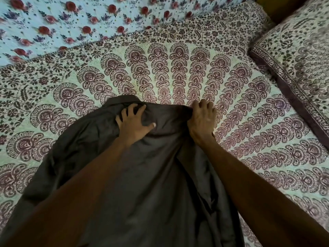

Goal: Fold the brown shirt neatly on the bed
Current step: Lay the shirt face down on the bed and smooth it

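The brown shirt (151, 175) lies spread lengthwise on the bed (240, 97), its far end toward the middle of the patterned sheet. My left hand (135, 123) rests flat on the shirt's far end with fingers spread, pressing the cloth down. My right hand (202, 118) is curled over the shirt's far right corner, fingers gripping the edge of the fabric. One side of the shirt bulges out to the left (58, 157). The near part of the shirt is hidden under my forearms.
A pillow (293, 65) in matching maroon print lies at the right. A light blue sheet with red roses (71, 18) covers the far left of the bed. Bare patterned sheet surrounds the shirt on the left, far side and right.
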